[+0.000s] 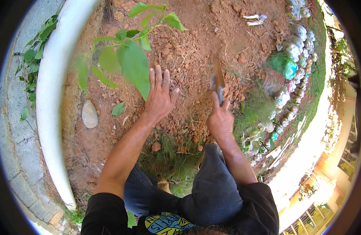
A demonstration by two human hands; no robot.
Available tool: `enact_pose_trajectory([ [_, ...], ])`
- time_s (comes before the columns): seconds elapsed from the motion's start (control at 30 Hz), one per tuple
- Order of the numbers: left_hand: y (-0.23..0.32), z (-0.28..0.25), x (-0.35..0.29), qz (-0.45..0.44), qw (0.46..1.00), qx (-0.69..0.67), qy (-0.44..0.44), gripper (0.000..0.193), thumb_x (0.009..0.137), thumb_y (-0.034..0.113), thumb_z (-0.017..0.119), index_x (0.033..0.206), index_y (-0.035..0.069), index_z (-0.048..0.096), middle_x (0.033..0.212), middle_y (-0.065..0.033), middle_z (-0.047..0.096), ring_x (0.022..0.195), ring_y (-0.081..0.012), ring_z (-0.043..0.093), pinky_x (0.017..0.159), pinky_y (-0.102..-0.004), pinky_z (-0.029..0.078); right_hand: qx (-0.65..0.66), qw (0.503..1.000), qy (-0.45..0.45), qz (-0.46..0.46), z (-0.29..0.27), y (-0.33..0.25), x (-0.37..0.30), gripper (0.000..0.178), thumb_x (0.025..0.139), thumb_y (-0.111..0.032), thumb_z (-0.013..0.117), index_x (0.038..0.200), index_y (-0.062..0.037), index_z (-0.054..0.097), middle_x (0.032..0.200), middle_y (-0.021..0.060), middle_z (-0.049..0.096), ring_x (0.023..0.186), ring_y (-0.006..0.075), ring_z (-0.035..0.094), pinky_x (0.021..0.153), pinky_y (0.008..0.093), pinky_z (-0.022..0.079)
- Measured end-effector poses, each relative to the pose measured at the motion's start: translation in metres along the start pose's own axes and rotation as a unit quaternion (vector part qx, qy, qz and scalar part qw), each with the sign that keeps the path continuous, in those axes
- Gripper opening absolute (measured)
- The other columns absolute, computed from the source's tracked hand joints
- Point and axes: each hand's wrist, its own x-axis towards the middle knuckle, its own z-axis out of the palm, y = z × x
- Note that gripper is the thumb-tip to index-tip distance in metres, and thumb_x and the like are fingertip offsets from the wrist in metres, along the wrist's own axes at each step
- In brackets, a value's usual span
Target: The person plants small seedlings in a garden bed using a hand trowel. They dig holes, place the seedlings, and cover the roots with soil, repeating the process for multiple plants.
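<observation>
Over the reddish, crumbly soil [188, 55], my left hand [160, 94] lies palm down with its fingers stretched forward. Just left of it hang the broad green leaves [133, 64] of a plant, one leaf tip coming close to the wrist. My right hand [220, 117] is wrapped round the handle of a hand trowel [218, 76]. The trowel's narrow, soil-stained blade points away from me, low over the loose clods to the right of my left hand. Whether its tip is in the soil I cannot tell.
A thick white pipe [51, 90] curves along the left, beside a grey block wall [21, 137]. A smooth stone [89, 114] lies near it. Plastic bottles [294, 51] edge the bed at right, with feathery green grass [255, 107] beside them. Pale scraps [255, 19] lie far off.
</observation>
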Motion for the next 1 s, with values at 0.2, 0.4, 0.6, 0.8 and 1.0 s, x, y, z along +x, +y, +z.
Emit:
enact_pose_trajectory([
  [0.2, 0.004, 0.010, 0.018, -0.025, 0.998, -0.029, 0.040, 0.070, 0.102, 0.041, 0.046, 0.152, -0.004, 0.027, 0.157, -0.0316, 0.023, 0.147, -0.0445, 0.023, 0.118, -0.0633, 0.009, 0.109, 0.993, 0.014, -0.041, 0.011, -0.025, 0.012, 0.058, 0.084, 0.002, 0.051, 0.140, -0.0053, 0.037, 0.112, 0.0292, 0.042, 0.068, 0.0370, 0.064, 0.060, 0.0434, 0.060],
  [0.4, 0.000, 0.016, 0.028, -0.001, 0.983, -0.090, 0.158, 0.050, 0.095, 0.024, 0.062, 0.140, 0.006, 0.050, 0.145, -0.0219, 0.048, 0.131, -0.0371, 0.050, 0.108, -0.0461, 0.042, 0.172, 0.984, 0.019, -0.048, -0.010, -0.035, 0.014, 0.055, 0.084, 0.003, 0.052, 0.137, -0.0046, 0.038, 0.113, 0.0298, 0.042, 0.068, 0.0394, 0.064, 0.062, 0.0465, 0.059],
  [0.6, -0.007, 0.005, 0.027, 0.013, 0.980, -0.120, 0.159, 0.023, 0.088, 0.010, 0.067, 0.110, 0.006, 0.070, 0.120, -0.0147, 0.066, 0.112, -0.0316, 0.063, 0.095, -0.0394, 0.053, 0.173, 0.980, 0.041, -0.091, -0.040, -0.048, 0.020, 0.056, 0.084, 0.002, 0.052, 0.138, -0.0064, 0.039, 0.112, 0.0268, 0.046, 0.074, 0.0376, 0.065, 0.066, 0.0472, 0.059],
  [0.8, -0.038, -0.015, 0.027, -0.008, 0.976, -0.100, 0.195, 0.014, 0.088, 0.005, 0.066, 0.101, 0.006, 0.071, 0.107, -0.0149, 0.070, 0.102, -0.0302, 0.067, 0.090, -0.0388, 0.055, 0.186, 0.953, 0.226, -0.074, -0.045, 0.014, 0.011, 0.066, 0.079, 0.001, 0.057, 0.142, -0.0098, 0.040, 0.114, 0.0277, 0.054, 0.091, 0.0446, 0.065, 0.077, 0.0532, 0.056],
  [1.0, -0.039, -0.034, 0.000, -0.008, 0.969, -0.230, 0.087, 0.012, 0.088, 0.005, 0.067, 0.098, 0.006, 0.073, 0.099, -0.0141, 0.071, 0.095, -0.0302, 0.069, 0.089, -0.0390, 0.055, 0.213, 0.933, 0.283, -0.066, -0.040, 0.056, 0.014, 0.061, 0.077, -0.003, 0.060, 0.137, -0.0100, 0.049, 0.115, 0.0227, 0.061, 0.100, 0.0433, 0.063, 0.085, 0.0517, 0.053],
])
